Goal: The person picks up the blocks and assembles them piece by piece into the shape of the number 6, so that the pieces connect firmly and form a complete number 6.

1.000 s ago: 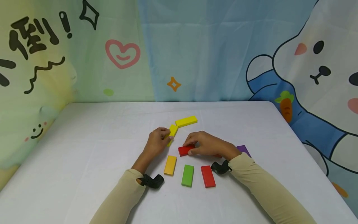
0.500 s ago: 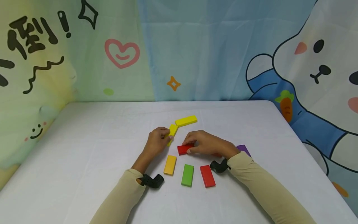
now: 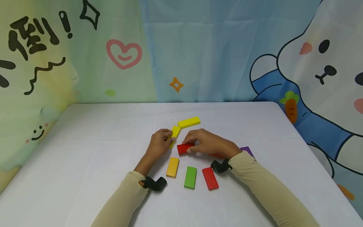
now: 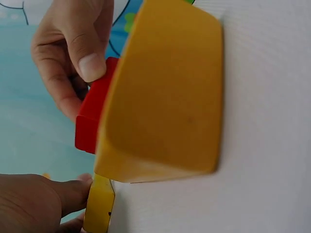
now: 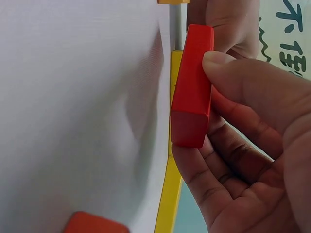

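Red block (image 3: pixel 182 149) shifted leftward, pinched in right grip (image 3: pixel 208 142)

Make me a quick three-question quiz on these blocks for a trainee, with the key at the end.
1. Fill in: the right hand grips a ___.
2. True or false: the left hand holds a yellow block.
3. In the head view, what lies between the amber block and the nearest red block?

Key:
1. upright-hand answer: red domino
2. True
3. The green block
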{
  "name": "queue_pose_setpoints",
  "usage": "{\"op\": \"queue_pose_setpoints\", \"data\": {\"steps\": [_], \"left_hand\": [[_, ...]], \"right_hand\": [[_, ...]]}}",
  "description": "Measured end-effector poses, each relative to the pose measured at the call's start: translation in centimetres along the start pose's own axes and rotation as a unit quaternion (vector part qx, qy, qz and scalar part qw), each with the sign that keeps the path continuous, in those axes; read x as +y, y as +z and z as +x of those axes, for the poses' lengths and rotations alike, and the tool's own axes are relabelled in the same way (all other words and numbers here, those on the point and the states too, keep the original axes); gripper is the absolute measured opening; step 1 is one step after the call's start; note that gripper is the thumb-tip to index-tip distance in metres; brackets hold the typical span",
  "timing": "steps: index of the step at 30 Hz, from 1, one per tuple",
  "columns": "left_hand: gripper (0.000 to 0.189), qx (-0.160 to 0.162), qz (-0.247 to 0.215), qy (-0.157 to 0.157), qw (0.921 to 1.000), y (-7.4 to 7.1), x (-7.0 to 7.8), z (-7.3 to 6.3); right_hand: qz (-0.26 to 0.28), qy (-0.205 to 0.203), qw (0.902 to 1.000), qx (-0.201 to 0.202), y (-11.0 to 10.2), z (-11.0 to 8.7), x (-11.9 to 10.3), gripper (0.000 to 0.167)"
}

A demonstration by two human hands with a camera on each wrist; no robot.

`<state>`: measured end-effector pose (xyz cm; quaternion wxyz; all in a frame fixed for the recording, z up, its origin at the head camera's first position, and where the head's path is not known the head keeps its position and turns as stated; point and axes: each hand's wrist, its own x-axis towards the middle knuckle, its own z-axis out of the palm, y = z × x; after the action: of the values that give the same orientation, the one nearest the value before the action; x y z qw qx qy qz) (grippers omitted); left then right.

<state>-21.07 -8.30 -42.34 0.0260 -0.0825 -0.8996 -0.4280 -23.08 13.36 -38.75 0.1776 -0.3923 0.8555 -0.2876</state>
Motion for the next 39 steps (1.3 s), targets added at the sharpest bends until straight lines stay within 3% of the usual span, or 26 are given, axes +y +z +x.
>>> {"op": "queue_pose_setpoints", "data": {"steps": [12,19,26,35,39], "left_hand": [[0.033,-0.004,-0.002,0.0,1.0,0.0,0.0,0.0],[0.021,-0.005,-0.003,-0.003,1.0,-0.2,0.0,0.1],[0.029,-0.004,-0.004,0.001,1.0,-0.1,-0.1,0.0],[0.009,-0.001,-0.007,0.018,0.9998,-0.1,-0.1,0.1],[0.01,0.001,-0.01,0.019,0.9998,-0.2,-0.2,0.1]], "right_hand": [[0.006,-0.003,0.9999,-0.011,0.2,0.7,0.0,0.027],[0.0,-0.006,0.9998,-0.019,0.2,1.4,-0.2,0.027],[0.01,0.003,0.9993,-0.037,0.5,2.1,-0.4,0.028],[0.003,0.008,0.9994,-0.033,0.9,2.5,-0.6,0.027],[0.001,0.013,0.9994,-0.031,0.9,2.5,-0.7,0.026]]}}
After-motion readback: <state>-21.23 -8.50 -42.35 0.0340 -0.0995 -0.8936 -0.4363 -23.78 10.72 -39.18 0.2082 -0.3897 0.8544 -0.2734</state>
